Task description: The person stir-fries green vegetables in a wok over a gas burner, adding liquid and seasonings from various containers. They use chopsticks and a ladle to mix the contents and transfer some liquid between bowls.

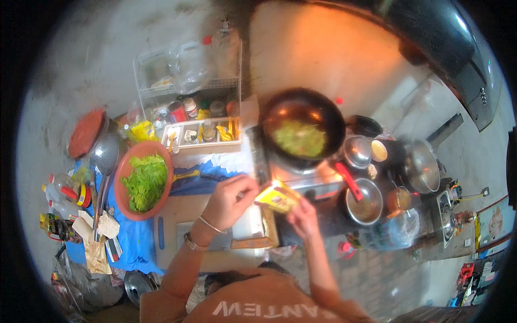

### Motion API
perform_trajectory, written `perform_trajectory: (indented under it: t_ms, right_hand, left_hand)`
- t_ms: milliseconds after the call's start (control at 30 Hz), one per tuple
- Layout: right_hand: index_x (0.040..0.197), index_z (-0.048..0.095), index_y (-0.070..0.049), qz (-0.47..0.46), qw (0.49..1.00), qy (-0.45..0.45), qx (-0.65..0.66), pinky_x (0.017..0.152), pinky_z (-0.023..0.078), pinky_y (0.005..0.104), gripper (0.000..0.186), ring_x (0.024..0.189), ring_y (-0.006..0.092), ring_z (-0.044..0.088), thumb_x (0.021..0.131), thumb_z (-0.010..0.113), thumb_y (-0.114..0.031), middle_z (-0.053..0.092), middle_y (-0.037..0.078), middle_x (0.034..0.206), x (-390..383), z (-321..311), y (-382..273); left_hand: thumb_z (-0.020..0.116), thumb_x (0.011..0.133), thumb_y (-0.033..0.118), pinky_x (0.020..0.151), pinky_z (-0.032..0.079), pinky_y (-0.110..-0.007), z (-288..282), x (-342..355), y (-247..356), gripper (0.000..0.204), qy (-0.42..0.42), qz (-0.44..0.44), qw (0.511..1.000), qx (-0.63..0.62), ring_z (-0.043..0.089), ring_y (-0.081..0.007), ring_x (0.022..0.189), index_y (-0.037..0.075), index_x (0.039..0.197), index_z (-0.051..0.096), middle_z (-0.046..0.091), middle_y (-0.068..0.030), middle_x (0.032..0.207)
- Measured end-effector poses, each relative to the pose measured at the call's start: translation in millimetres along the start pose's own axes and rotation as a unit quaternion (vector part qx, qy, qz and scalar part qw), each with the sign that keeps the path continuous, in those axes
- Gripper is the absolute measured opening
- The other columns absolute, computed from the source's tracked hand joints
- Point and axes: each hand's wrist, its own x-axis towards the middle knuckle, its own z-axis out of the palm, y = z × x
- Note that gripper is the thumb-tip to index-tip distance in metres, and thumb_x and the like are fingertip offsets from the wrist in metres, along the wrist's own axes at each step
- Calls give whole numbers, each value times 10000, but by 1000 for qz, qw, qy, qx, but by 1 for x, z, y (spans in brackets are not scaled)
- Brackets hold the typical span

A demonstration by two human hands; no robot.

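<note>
Between my hands, in front of the stove, is a small yellow packet (279,198). My right hand (305,218) grips its lower right side. My left hand (236,196), bangle and watch on the wrist, has its fingers pinched together close to the packet's upper left corner. Whether anything is in that pinch is too small to tell. Beyond the packet, a dark wok (267,114) with chopped greens (299,138) in it sits on the gas stove (312,182). Below my left hand, a cleaver with a wooden handle (251,243) lies on the pale cutting board (168,215).
To the left stands a pinkish basin (125,200) of leafy greens (144,183). Behind it is a white rack (207,144) of jars and seasonings. A metal pot (364,200) with a red-handled utensil (350,183), bowls and a large steel pan (423,167) crowd the right side. A range hood (447,43) hangs overhead.
</note>
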Motion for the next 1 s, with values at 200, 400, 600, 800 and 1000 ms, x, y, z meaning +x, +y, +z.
perform_trajectory:
  t_ms: [200, 400, 600, 800, 1000]
  right_hand:
    - [1192, 454, 31, -11, 999, 33, 11, 460, 400, 189, 400, 531, 82, 495, 813, 567, -31, 591, 77, 907, -14, -20, -3]
    - [1090, 505, 15, -51, 998, 24, 37, 443, 389, 188, 317, 525, 80, 495, 815, 594, -113, 600, 94, 907, -19, -20, -16]
    - [1068, 512, 27, -35, 998, 55, 15, 402, 353, 167, 327, 468, 61, 466, 836, 573, -195, 612, 88, 834, -18, -13, -34]
    - [1019, 515, 24, -79, 988, 131, 14, 371, 309, 157, 272, 450, 51, 435, 845, 553, -182, 603, 76, 813, -15, -7, -49]
    - [923, 527, 1, -197, 963, 183, -32, 369, 277, 163, 193, 433, 37, 373, 856, 532, -179, 541, 22, 707, 7, -12, -111]
  left_hand:
    - [535, 847, 106, 650, 466, -230, -9, 26, -3, 135, 1, 3, 997, -81, 566, -104, 760, -14, 905, 554, 600, -55, 817]
    - [526, 870, 131, 665, 477, -227, -8, 45, -11, 156, -62, -56, 980, -183, 554, -65, 768, -10, 928, 561, 595, -23, 822]
    - [506, 885, 154, 680, 498, -233, -6, 63, -19, 172, -84, -41, 972, -215, 570, -83, 789, -2, 929, 565, 590, -28, 847]
    - [467, 900, 146, 703, 510, -257, -5, 79, -17, 190, -66, -51, 972, -220, 596, -131, 849, -5, 981, 549, 600, -78, 946]
    - [456, 906, 201, 689, 512, -271, -12, 71, -47, 236, 52, -106, 956, -269, 610, -165, 843, 19, 1036, 531, 610, -117, 988]
